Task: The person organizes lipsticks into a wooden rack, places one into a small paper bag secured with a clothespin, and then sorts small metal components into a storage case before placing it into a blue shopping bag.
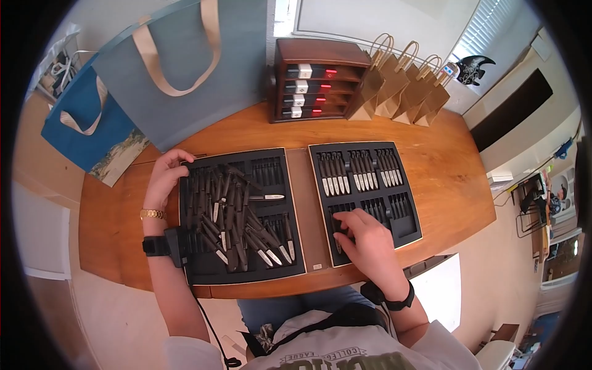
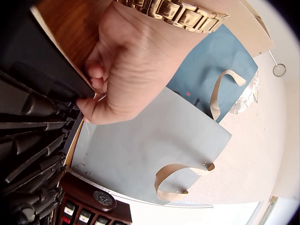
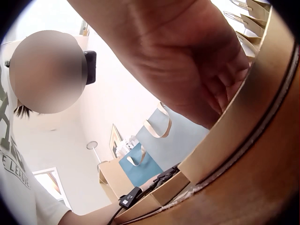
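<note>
Two black trays lie side by side, edged in gold. On the left tray (image 1: 203,271), a loose heap of small dark-handled knives (image 1: 231,206) with silver blades covers most of the slots. My left hand (image 1: 165,176) grips that tray's far left corner, the thumb (image 2: 96,111) over the rim and the other fingers curled outside it. Knives stand in neat rows in the right tray (image 1: 407,229), several with silver blades (image 1: 364,182) toward me. Over its near left compartment is my right hand (image 1: 368,242), thumb and forefinger at a knife (image 1: 338,245); I cannot tell whether they pinch it.
Behind the trays stands a dark wooden rack (image 1: 320,54) with white, black and red boxes. Brown paper bags (image 1: 394,92) stand to its right, a large grey bag (image 1: 185,111) and a blue bag (image 1: 80,132) to its left. The wooden table (image 1: 450,185) ends close to my body.
</note>
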`<state>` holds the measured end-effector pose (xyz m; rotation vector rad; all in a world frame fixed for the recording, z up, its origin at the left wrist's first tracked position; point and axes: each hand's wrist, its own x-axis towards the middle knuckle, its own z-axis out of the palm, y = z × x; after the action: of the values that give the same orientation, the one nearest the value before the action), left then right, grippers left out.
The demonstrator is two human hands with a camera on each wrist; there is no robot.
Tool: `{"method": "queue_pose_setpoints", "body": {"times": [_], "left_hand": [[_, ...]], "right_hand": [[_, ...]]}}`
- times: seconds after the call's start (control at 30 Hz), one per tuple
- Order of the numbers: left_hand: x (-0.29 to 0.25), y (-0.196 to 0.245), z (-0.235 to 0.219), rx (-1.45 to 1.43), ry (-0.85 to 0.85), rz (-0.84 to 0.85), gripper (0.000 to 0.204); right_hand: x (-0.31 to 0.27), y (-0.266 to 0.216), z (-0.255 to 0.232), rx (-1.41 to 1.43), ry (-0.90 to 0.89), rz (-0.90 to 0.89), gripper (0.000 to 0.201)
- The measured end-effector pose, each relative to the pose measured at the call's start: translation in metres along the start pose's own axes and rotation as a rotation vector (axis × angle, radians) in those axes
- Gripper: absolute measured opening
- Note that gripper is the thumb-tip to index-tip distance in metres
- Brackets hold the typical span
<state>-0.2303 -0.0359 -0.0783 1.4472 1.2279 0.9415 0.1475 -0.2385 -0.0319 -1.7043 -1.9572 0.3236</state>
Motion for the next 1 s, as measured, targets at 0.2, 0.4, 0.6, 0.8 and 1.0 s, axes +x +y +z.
{"method": "queue_pose_setpoints", "body": {"times": [0.2, 0.4, 0.6, 0.8, 1.0], "left_hand": [[-0.001, 0.007, 0.002, -0.047, -0.018, -0.037, 0.024], [0.0, 0.005, 0.001, -0.025, -0.005, -0.052, 0.024], [0.003, -0.002, 0.001, -0.025, -0.016, 0.016, 0.022], [0.001, 0.002, 0.0, -0.003, -0.012, -0.023, 0.024], [0.002, -0.003, 0.002, -0.025, 0.0, 0.036, 0.022]], "right_hand": [[0.009, -0.045, 0.013, 0.012, 0.016, -0.083, 0.03], [0.018, -0.063, 0.049, -0.174, 0.04, -0.121, 0.04], [0.021, -0.064, 0.063, -0.329, 0.114, -0.145, 0.032], [0.019, -0.063, 0.071, -0.345, 0.064, -0.102, 0.04], [0.02, -0.046, 0.032, 0.074, 0.096, -0.014, 0.036]]}}
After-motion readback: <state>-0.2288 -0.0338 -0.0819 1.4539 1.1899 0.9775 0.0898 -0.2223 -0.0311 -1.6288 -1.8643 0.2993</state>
